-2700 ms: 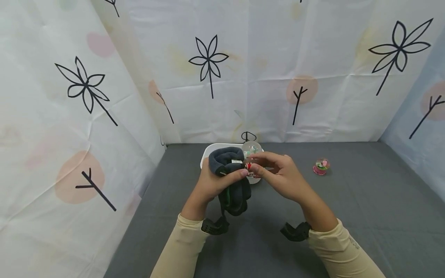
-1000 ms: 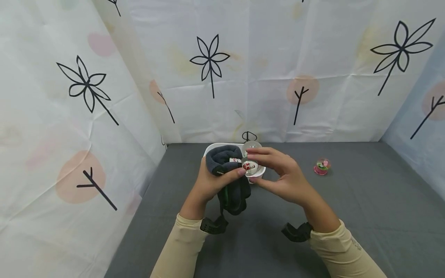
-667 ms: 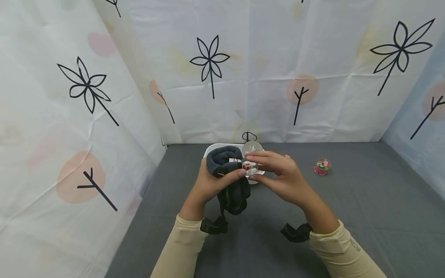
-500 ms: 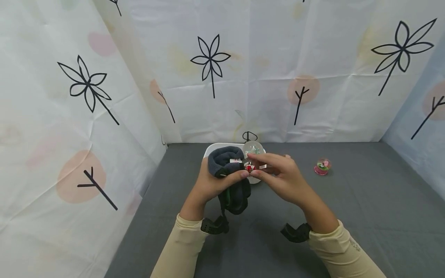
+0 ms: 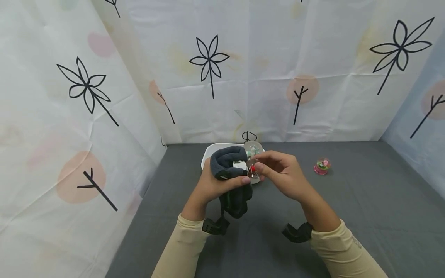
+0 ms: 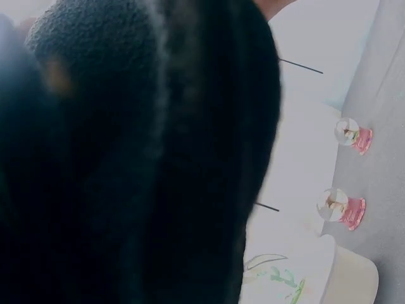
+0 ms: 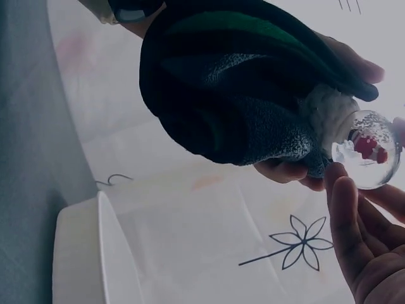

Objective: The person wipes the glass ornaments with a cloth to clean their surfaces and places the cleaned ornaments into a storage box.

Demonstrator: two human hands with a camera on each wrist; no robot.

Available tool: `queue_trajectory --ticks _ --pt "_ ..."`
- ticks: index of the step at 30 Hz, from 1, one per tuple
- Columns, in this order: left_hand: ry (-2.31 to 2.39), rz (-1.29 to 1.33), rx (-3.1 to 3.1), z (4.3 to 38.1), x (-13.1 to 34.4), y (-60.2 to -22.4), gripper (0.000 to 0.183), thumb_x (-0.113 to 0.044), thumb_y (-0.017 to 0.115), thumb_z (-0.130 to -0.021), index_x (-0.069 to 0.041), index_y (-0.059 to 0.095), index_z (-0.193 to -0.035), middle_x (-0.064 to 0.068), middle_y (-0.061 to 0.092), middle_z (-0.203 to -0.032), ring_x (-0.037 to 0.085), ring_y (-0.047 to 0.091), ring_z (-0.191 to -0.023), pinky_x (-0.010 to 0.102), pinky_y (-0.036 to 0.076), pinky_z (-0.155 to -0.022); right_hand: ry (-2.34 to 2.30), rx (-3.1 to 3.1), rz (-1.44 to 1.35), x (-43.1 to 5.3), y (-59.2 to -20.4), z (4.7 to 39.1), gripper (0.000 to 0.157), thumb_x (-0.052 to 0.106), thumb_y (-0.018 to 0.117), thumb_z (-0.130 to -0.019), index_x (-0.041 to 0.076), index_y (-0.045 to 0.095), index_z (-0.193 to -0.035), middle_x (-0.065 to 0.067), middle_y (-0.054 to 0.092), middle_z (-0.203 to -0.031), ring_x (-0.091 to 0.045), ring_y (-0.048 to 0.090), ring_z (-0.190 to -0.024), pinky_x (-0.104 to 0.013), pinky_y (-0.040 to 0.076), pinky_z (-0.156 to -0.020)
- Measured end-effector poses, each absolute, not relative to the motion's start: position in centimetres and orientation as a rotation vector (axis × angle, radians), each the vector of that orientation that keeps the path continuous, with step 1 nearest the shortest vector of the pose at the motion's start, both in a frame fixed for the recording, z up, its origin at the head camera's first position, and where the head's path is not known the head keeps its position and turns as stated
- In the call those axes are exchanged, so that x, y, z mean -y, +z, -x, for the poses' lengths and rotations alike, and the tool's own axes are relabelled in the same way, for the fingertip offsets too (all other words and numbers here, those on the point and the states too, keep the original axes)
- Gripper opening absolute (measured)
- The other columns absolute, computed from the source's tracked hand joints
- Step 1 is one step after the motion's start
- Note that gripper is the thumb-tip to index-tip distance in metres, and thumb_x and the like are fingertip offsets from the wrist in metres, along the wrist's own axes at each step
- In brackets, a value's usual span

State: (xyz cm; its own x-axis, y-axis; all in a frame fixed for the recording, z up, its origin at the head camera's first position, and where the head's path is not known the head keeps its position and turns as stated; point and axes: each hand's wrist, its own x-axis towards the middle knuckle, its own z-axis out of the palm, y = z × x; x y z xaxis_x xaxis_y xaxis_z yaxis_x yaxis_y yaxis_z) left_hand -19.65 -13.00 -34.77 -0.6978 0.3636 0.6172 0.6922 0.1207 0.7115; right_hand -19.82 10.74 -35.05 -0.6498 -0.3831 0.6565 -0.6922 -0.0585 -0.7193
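In the head view my left hand (image 5: 217,183) grips a thick, folded dark grey cloth (image 5: 227,158) with green inside its folds. A small snow globe (image 7: 367,152) stands out of the cloth, its white base (image 7: 329,114) wrapped in it and a red figure inside the clear ball. My right hand (image 5: 283,175) holds the ball between thumb and fingertips; the right wrist view shows fingers on both sides of it. The cloth fills much of the left wrist view and hides the globe there.
Behind the hands is a white tray (image 5: 208,148), with a larger clear globe (image 5: 253,148) close to its right end. A pink-based snow globe (image 5: 322,166) stands on the grey table (image 5: 365,185) at the right. The left wrist view shows another pink-based globe (image 6: 342,209) nearer the tray.
About a second ago my right fingers were spread wide around the snow globe; now they are drawn in on it. The cloth has shifted slightly right, and more of the white base shows.
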Motion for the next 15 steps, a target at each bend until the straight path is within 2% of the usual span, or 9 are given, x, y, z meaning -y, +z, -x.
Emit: queue_trajectory --ticks 7,12,15 --pt "-1.598 1.019 2.034 20.1 13.9 -34.7 0.051 -0.007 0.094 -0.076 -0.010 0.074 -0.124 0.006 0.077 -0.110 0.018 0.070 -0.097 0.033 0.059 -0.090 1.765 1.825 -1.104 -10.8 -34.7 19.9 0.024 -0.010 0.067 -0.097 -0.009 0.071 -0.121 0.006 0.078 -0.110 -0.010 0.071 -0.081 -0.022 0.059 -0.069" --pt "-1.670 1.006 1.981 20.0 14.5 -34.5 0.039 -0.006 0.093 -0.078 -0.009 0.074 -0.112 0.007 0.072 -0.091 0.021 0.065 -0.084 0.033 0.057 -0.080 1.778 1.784 -1.014 -11.2 -34.5 20.0 0.025 -0.011 0.072 -0.094 -0.013 0.069 -0.119 0.006 0.078 -0.109 -0.008 0.072 -0.091 -0.019 0.060 -0.076" --pt "-1.674 1.015 1.975 20.0 14.7 -34.4 0.036 -0.003 0.093 -0.077 -0.011 0.074 -0.107 0.005 0.071 -0.088 0.022 0.063 -0.082 0.033 0.056 -0.079 1.764 1.801 -0.952 -11.4 -34.4 19.9 0.029 -0.011 0.076 -0.090 -0.013 0.069 -0.118 0.006 0.077 -0.108 -0.007 0.073 -0.096 -0.019 0.060 -0.080"
